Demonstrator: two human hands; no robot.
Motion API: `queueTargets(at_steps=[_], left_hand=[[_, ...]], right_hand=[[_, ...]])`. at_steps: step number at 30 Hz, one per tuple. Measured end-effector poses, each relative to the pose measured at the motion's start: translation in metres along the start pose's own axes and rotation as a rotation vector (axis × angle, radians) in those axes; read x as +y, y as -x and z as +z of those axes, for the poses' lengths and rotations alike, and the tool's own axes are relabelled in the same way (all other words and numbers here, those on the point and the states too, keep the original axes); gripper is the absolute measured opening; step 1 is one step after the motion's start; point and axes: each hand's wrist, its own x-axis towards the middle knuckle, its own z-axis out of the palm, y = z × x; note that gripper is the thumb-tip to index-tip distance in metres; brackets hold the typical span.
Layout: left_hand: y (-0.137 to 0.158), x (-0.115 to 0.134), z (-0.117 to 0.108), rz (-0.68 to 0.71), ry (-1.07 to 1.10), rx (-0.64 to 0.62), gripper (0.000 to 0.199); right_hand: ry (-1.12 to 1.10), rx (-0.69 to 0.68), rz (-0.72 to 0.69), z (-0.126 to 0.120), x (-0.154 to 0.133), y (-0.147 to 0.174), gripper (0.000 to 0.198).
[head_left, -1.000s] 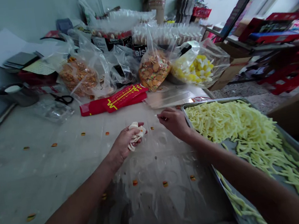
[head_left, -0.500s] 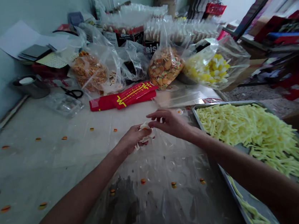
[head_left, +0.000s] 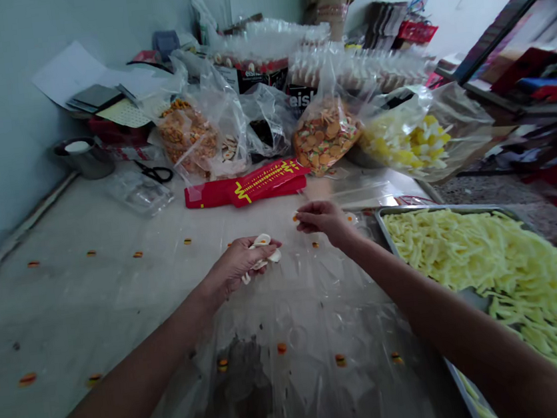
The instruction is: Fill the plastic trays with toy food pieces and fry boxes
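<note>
My left hand (head_left: 247, 261) is closed around several thin white pieces (head_left: 261, 241), one with an orange dot like a miniature fried egg. Up and to the right, my right hand (head_left: 324, 220) pinches a small piece with an orange spot (head_left: 295, 218); its outline is too small to make out. Under both hands lie clear plastic sheets or bags (head_left: 294, 301) on the table. Rows of small burger-shaped bits, such as the burger bit (head_left: 341, 360), show on this plastic. Another orange-dotted piece (head_left: 349, 218) lies just behind my right hand.
A metal tray (head_left: 386, 230) of pale yellow strips (head_left: 469, 248) stands at the right. Along the back are a red and yellow packet (head_left: 270, 182), bags of orange-brown pieces (head_left: 325, 138), a bag of yellow and white pieces (head_left: 409, 144), and black-handled scissors (head_left: 156, 174).
My right hand has moved away from my left hand, now pinching a small orange-spotted piece. My left hand keeps the white pieces. The camera view has shifted slightly.
</note>
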Motion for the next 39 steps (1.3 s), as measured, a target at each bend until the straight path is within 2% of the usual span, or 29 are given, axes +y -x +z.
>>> queueTargets(at_steps=[3, 5, 8, 11, 13, 16, 18, 21, 22, 23, 24, 27, 29, 31, 33, 35, 39], left_hand=[[-0.002, -0.003, -0.018, 0.023, 0.025, 0.057, 0.044], [-0.004, -0.005, -0.026, 0.048, 0.046, 0.089, 0.044], [-0.006, -0.007, -0.032, 0.095, 0.088, 0.127, 0.045], [-0.006, -0.009, -0.034, 0.117, 0.152, 0.198, 0.049], [-0.004, -0.009, -0.035, 0.125, 0.194, 0.25, 0.053], [0.001, -0.01, -0.034, 0.141, 0.238, 0.299, 0.056], [0.006, -0.012, -0.033, 0.146, 0.26, 0.299, 0.056], [0.014, -0.014, -0.039, 0.125, 0.271, 0.262, 0.052], [0.018, -0.014, -0.044, 0.114, 0.269, 0.254, 0.048], [0.021, -0.014, -0.05, 0.102, 0.273, 0.253, 0.043], [0.025, -0.013, -0.059, 0.088, 0.288, 0.258, 0.037], [0.036, -0.01, -0.089, 0.043, 0.356, 0.269, 0.026], [0.043, -0.01, -0.107, 0.021, 0.37, 0.209, 0.025], [0.048, -0.011, -0.119, 0.027, 0.342, 0.125, 0.029], [0.049, -0.015, -0.125, 0.038, 0.302, 0.086, 0.034], [0.048, -0.019, -0.125, 0.04, 0.258, 0.102, 0.038], [0.042, -0.02, -0.117, 0.031, 0.183, 0.226, 0.047]], right_hand=[[0.124, -0.056, 0.071, 0.018, 0.001, -0.029, 0.023], [0.208, -0.094, 0.065, 0.03, 0.005, -0.043, 0.021], [0.396, -0.066, -0.063, 0.039, 0.013, -0.052, 0.02], [0.57, 0.012, -0.22, 0.041, 0.012, -0.044, 0.028], [0.501, -0.01, -0.242, 0.045, 0.007, -0.028, 0.034], [0.283, -0.207, -0.195, 0.061, 0.0, 0.005, 0.04], [0.229, -0.312, -0.13, 0.075, -0.002, 0.024, 0.039], [0.223, -0.347, 0.021, 0.089, 0.0, 0.032, 0.031], [0.242, -0.341, 0.034, 0.092, 0.0, 0.029, 0.029], [0.287, -0.322, -0.005, 0.094, 0.001, 0.024, 0.026], [0.366, -0.286, -0.106, 0.096, 0.001, 0.016, 0.021], [0.746, -0.181, -0.613, 0.102, -0.001, -0.013, 0.007], [1.022, -0.242, -0.902, 0.106, -0.003, -0.033, 0.015], [1.233, -0.386, -1.077, 0.109, -0.003, -0.047, 0.023], [1.33, -0.5, -1.166, 0.107, -0.001, -0.056, 0.026], [1.328, -0.561, -1.176, 0.102, 0.002, -0.06, 0.027], [1.163, -0.559, -1.029, 0.095, 0.005, -0.063, 0.044]])
